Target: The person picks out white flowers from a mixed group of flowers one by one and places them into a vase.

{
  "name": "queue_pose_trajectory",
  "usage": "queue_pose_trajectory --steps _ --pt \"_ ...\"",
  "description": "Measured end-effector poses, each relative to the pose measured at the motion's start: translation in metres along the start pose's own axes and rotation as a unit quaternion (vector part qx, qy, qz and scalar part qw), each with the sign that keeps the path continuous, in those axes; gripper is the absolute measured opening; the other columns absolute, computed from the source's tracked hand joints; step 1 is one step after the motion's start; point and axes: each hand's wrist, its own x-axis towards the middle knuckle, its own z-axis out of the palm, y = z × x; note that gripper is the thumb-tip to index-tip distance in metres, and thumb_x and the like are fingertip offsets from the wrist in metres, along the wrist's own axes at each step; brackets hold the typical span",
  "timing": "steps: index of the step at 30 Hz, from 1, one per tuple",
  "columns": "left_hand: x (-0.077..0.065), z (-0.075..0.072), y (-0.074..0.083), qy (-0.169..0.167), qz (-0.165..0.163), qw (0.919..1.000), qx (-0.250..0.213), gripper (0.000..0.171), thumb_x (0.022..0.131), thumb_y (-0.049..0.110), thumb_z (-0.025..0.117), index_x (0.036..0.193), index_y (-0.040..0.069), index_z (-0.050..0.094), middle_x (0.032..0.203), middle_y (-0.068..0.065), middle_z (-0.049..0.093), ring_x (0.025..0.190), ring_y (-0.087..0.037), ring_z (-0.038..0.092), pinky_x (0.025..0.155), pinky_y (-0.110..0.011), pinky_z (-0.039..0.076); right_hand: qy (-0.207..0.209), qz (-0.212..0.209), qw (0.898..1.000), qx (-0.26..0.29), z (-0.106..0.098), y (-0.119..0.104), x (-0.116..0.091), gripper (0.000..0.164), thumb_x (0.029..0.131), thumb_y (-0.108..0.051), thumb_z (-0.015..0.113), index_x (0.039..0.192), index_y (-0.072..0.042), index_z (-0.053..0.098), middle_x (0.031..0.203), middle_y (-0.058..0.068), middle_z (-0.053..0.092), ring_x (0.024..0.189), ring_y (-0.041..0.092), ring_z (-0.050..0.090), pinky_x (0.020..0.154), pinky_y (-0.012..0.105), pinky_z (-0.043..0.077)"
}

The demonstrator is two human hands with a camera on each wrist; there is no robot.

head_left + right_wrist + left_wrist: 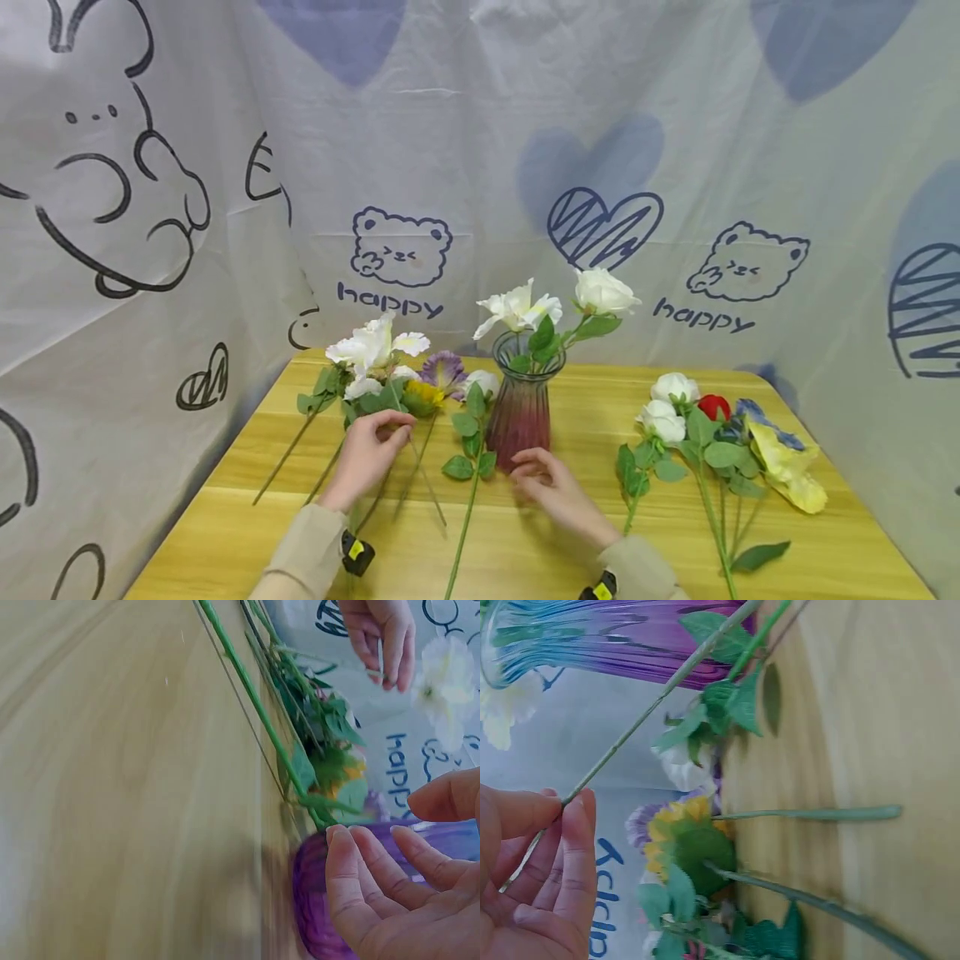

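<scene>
One big black-line drawing (112, 167) is filling the upper left of the frame as I am watching from afar through the head camera, and the white cloth backdrop (480, 142) is running behind everything to the right edge. Left of centre, a ruffled white flower (371, 343) is showing, with a yellow flower (423, 398) and a purple flower (444, 372) sitting low to its right over the wooden table (592, 417). Just below, the left hand (369, 457) is pinching a slim green stem (660, 698) between thumb and fingertips; in my left wrist view that stem is slanting from the hand at the left edge to the top of the frame. Near the centre, a white rose (481, 382) is lying just beside the vase (517, 421), its long leafy stem (462, 529) trailing to the bottom edge. The vase is standing upright mid-frame, holding a white bloom (516, 307) and a taller rose (606, 292). Low in the middle, the right hand (553, 493) is hovering before the vase's base, its fingers loosely bent and grasping nothing; whether they are touching the glass, I am not managing to tell. At the right, two pale roses (663, 422), a red rose (714, 407), a blue flower (768, 423) and a pale yellow flower (787, 468) are lying in a group.
</scene>
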Motion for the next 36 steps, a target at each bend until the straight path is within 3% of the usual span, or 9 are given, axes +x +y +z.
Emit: queue_pose_trajectory --steps 4,10,15,20,26,32,36 --pt "0.007 -0.003 0.008 0.007 0.014 0.9999 -0.005 0.012 0.099 0.009 0.063 0.107 0.008 0.072 0.105 -0.013 0.074 0.083 -0.012 0.071 0.067 -0.021 0.055 0.019 -0.004 1.000 -0.013 -0.011 -0.001 -0.002 0.033 0.101 -0.006 0.054 0.130 0.009 0.052 0.117 0.034 0.062 0.097 0.037 0.069 0.079 0.034 0.061" --pt "0.020 -0.008 0.029 0.028 0.069 0.9966 -0.037 0.007 0.097 0.005 0.064 0.103 0.002 0.062 0.106 -0.019 0.070 0.095 -0.034 0.073 0.073 -0.022 0.060 0.096 -0.016 0.995 -0.006 -0.026 -0.013 -0.002 0.032 0.097 0.002 0.053 0.128 0.010 0.055 0.115 0.031 0.065 0.096 0.028 0.071 0.077 0.027 0.060" --pt "0.029 -0.012 0.052 0.039 0.086 0.9941 -0.052 0.018 0.096 0.004 0.066 0.109 -0.001 0.056 0.109 -0.021 0.071 0.098 -0.037 0.072 0.076 -0.018 0.059 0.189 -0.012 0.982 -0.001 -0.032 -0.025 0.003 0.032 0.098 0.003 0.051 0.130 0.002 0.056 0.117 0.025 0.066 0.099 0.020 0.069 0.080 0.020 0.057" --pt "0.041 -0.016 0.079 0.035 0.104 0.9924 -0.056 0.030 0.097 0.007 0.065 0.123 0.003 0.050 0.114 -0.020 0.072 0.099 -0.034 0.070 0.081 -0.023 0.058 0.240 -0.045 0.968 -0.055 -0.031 -0.025 0.008 0.039 0.098 -0.002 0.058 0.136 -0.004 0.050 0.122 0.021 0.065 0.109 0.026 0.065 0.089 0.028 0.057" --pt "0.058 -0.017 0.119 0.025 0.167 0.9835 -0.065 0.038 0.099 0.009 0.063 0.134 0.007 0.049 0.111 -0.017 0.073 0.094 -0.032 0.070 0.086 -0.034 0.060 0.263 -0.113 0.949 -0.128 -0.018 -0.023 0.012 0.055 0.094 -0.001 0.062 0.145 -0.002 0.042 0.139 0.022 0.053 0.125 0.038 0.056 0.099 0.050 0.056" --pt "0.071 -0.018 0.161 0.042 0.205 0.9742 -0.084 0.041 0.098 0.007 0.063 0.137 0.005 0.051 0.110 -0.017 0.073 0.095 -0.034 0.071 0.084 -0.028 0.060 0.260 -0.159 0.937 -0.169 -0.010 -0.023 0.014 0.061 0.092 0.001 0.061 0.149 0.003 0.038 0.146 0.026 0.049 0.127 0.041 0.054 0.098 0.052 0.056" --pt "0.076 -0.018 0.184 0.070 0.251 0.9601 -0.101 0.040 0.097 0.004 0.064 0.135 0.002 0.052 0.107 -0.019 0.074 0.094 -0.034 0.073 0.081 -0.024 0.060 0.256 -0.175 0.935 -0.171 -0.007 -0.023 0.015 0.061 0.091 0.003 0.061 0.148 0.004 0.039 0.142 0.026 0.052 0.126 0.042 0.056 0.096 0.053 0.057"
